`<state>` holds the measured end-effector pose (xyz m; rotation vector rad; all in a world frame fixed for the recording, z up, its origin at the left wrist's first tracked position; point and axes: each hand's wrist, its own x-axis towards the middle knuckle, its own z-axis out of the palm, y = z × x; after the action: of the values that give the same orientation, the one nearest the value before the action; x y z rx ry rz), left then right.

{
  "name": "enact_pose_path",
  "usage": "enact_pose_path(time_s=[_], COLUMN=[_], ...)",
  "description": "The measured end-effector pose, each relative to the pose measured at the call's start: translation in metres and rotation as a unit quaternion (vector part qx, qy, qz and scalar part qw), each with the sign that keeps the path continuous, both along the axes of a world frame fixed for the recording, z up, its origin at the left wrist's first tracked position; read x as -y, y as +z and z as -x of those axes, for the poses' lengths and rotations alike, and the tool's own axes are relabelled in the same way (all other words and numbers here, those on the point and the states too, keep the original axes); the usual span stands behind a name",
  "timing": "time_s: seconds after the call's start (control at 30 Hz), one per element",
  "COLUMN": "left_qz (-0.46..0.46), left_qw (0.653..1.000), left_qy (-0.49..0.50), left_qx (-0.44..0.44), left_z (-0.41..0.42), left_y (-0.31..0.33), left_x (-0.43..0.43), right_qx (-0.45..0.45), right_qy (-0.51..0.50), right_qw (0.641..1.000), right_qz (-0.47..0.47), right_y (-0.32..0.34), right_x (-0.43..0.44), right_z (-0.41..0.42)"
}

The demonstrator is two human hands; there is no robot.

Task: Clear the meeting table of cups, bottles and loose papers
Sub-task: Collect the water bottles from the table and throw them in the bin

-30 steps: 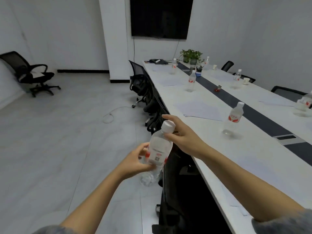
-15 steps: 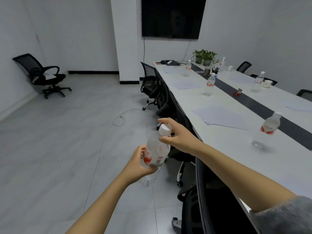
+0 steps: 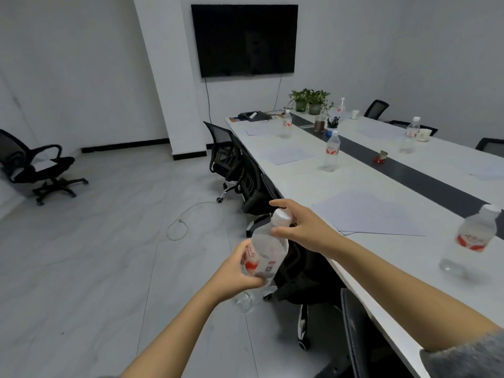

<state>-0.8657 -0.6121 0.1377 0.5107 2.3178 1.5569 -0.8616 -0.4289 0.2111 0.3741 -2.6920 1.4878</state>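
Closest in, the left hand (image 3: 240, 271) has its fingers curled round the labelled middle of a clear plastic bottle (image 3: 266, 252), held tilted in the air just off the table (image 3: 425, 252) edge, while the right hand (image 3: 302, 230) pinches the neck under the white cap (image 3: 282, 217). I'd judge it near empty, so light, thin-walled and quick to crumple; the stiffer neck or label band is the place to hold. Further out, another bottle (image 3: 476, 236) stands at three o'clock from it, loose papers (image 3: 365, 214) at two o'clock, and a far bottle (image 3: 332, 151) at one o'clock.
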Motion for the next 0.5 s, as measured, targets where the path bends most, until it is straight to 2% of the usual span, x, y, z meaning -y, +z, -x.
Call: enact_pose_path(time_s=[0.17, 0.5], left_qz=[-0.006, 0.009], left_qw=[0.999, 0.982], left_qy=[-0.044, -0.187], left_qx=[0.023, 0.022], left_z=[0.051, 0.173], left_y=[-0.016, -0.037], left_x=[-0.028, -0.126], right_qx=[0.024, 0.069], right_qy=[-0.029, -0.206], right_qw=[0.999, 0.976], right_qz=[-0.022, -0.019], right_y=[-0.015, -0.026], right_x=[-0.027, -0.109], right_z=[0.036, 0.1])
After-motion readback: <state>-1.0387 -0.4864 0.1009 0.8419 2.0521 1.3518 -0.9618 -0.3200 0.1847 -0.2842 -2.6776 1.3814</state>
